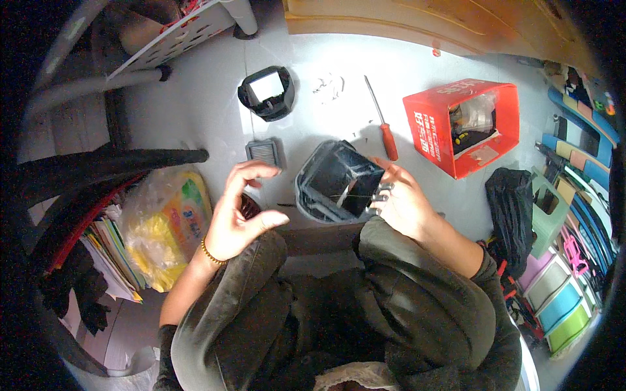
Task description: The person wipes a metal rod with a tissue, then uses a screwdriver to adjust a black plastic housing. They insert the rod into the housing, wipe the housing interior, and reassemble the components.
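My right hand [405, 205] grips the right side of a dark see-through plastic container [329, 182], its fingers over the rim. The container is tilted above the floor in front of my knees, and a thin string or wire seems to cross its mouth. To its left, my left hand [236, 221] is raised with fingers and thumb apart, holding nothing. Just beyond that hand lies a small grey pleated filter [263, 153]. Farther off sits a black plastic frame [280, 109] with a square opening. A red-handled screwdriver [388, 140] lies right of the container.
An open red box [429, 130] with bagged items stands at the right. Small whitish bits [328, 88] are scattered at the far middle. A yellow plastic-wrapped pack [166, 228] and papers sit at left. At right are a black bag [510, 218] and colourful plastic goods. A wooden panel [417, 23] bounds the far side.
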`<control>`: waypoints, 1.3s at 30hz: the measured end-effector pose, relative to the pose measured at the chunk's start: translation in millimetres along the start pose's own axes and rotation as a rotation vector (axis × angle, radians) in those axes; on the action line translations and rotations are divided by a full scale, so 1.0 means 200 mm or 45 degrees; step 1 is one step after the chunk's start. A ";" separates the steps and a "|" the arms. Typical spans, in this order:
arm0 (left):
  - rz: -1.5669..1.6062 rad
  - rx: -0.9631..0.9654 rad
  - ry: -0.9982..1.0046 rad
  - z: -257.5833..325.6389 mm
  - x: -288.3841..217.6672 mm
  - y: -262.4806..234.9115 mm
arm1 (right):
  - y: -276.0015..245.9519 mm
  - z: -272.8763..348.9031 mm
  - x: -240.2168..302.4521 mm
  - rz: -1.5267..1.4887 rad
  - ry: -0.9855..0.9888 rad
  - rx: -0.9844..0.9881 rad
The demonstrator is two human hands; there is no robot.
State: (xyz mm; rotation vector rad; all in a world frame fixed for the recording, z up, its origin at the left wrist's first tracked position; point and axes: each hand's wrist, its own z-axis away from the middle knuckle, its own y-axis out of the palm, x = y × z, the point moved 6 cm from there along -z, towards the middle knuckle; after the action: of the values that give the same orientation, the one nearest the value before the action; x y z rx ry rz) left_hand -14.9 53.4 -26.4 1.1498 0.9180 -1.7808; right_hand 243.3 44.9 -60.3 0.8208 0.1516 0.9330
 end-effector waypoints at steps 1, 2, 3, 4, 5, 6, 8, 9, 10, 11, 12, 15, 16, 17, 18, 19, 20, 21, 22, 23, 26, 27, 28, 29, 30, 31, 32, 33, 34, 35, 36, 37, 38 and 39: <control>0.252 -0.076 -0.027 0.02 0.02 -0.01 | 0.00 -0.02 0.00 -0.086 0.027 0.159; 0.538 -0.093 -0.127 0.03 0.04 -0.01 | -0.02 -0.03 0.00 -0.106 0.016 0.163; 0.824 -0.108 -0.227 0.05 0.04 0.00 | -0.03 -0.03 0.00 -0.122 0.009 0.115; 0.774 -0.089 -0.244 0.06 0.03 0.01 | 0.02 -0.03 0.00 -0.139 0.006 0.069; 0.682 0.019 -0.358 0.07 0.04 0.04 | 0.04 -0.04 0.00 -0.157 0.002 0.023; 0.682 0.156 -0.408 0.06 0.03 0.07 | 0.04 -0.05 -0.01 -0.174 -0.007 -0.023; 0.798 0.240 -0.440 0.06 0.03 0.17 | 0.03 -0.07 -0.06 -0.208 0.091 -0.048; 0.833 0.275 -0.355 0.08 0.08 0.22 | 0.03 -0.08 -0.09 -0.225 0.139 -0.062; 0.934 0.402 -0.326 0.07 0.08 0.23 | 0.06 -0.06 -0.10 -0.231 0.131 -0.095; 1.079 0.456 -0.340 0.08 0.11 0.26 | 0.05 -0.06 -0.14 -0.257 0.180 -0.085; 1.222 0.510 -0.361 0.09 0.13 0.28 | 0.07 -0.05 -0.17 -0.245 0.212 0.013; 1.627 0.337 -0.447 0.10 0.12 0.32 | 0.20 -0.04 -0.22 -0.229 0.302 0.104; 1.664 0.343 -0.445 0.08 0.09 0.31 | 0.18 -0.05 -0.25 0.067 0.243 0.100; 1.702 0.348 -0.442 0.07 0.06 0.30 | 0.19 -0.07 -0.28 0.049 0.246 0.145; 1.620 0.296 -0.519 0.06 0.07 0.29 | 0.20 -0.08 -0.31 0.031 0.248 0.190; 1.644 0.259 -0.518 0.07 0.08 0.28 | 0.22 -0.09 -0.32 -0.033 0.253 0.220; 1.667 0.222 -0.517 0.07 0.09 0.25 | 0.25 -0.09 -0.32 -0.096 0.259 0.249; 1.690 0.186 -0.516 0.08 0.10 0.23 | 0.27 -0.09 -0.32 -0.160 0.263 0.277; 1.675 0.153 -0.480 0.09 0.12 0.22 | 0.29 -0.11 -0.33 -0.164 0.301 0.339; 1.752 0.138 -0.494 0.10 0.14 0.22 | 0.29 -0.12 -0.35 -0.145 0.291 0.333; 1.908 0.092 -0.503 0.09 0.15 0.20 | 0.28 -0.18 -0.42 -0.148 0.281 0.307; 1.909 0.078 -0.495 0.08 0.14 0.18 | 0.28 -0.19 -0.43 -0.117 0.293 0.290; 1.910 0.061 -0.489 0.08 0.14 0.17 | 0.28 -0.20 -0.43 -0.086 0.309 0.272; 1.912 0.042 -0.483 0.08 0.15 0.16 | 0.29 -0.20 -0.44 -0.055 0.325 0.254; 1.932 0.005 -0.491 0.08 0.17 0.15 | 0.28 -0.22 -0.45 -0.019 0.348 0.275; 1.939 0.003 -0.510 0.08 0.17 0.13 | 0.26 -0.24 -0.45 0.015 0.369 0.293; 1.947 0.000 -0.529 0.07 0.18 0.12 | 0.25 -0.25 -0.46 0.049 0.391 0.312; 1.954 -0.004 -0.548 0.07 0.19 0.11 | 0.23 -0.28 -0.46 0.161 0.366 0.282; 1.978 -0.031 -0.525 0.08 0.21 0.10 | 0.23 -0.31 -0.45 0.272 0.340 0.254; 1.999 -0.066 -0.522 0.09 0.23 0.07 | 0.22 -0.35 -0.44 0.382 0.314 0.227; 2.019 -0.101 -0.518 0.08 0.24 0.05 | 0.21 -0.41 -0.42 0.443 0.305 0.225; 2.041 -0.139 -0.513 0.07 0.26 0.02 | 0.20 -0.49 -0.37 0.562 0.266 0.259; 2.053 -0.212 -0.522 0.05 0.24 0.01 | 0.11 -0.57 -0.33 0.747 0.186 0.111; 2.100 -0.235 -0.533 0.04 0.26 0.01 | 0.00 -0.66 -0.31 0.929 0.095 -0.049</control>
State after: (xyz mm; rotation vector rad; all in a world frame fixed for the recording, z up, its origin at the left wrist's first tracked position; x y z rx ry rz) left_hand -29.6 33.9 -72.2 0.8328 -0.2294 -0.4641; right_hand 147.4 71.8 -166.0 0.8159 -0.1141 1.6469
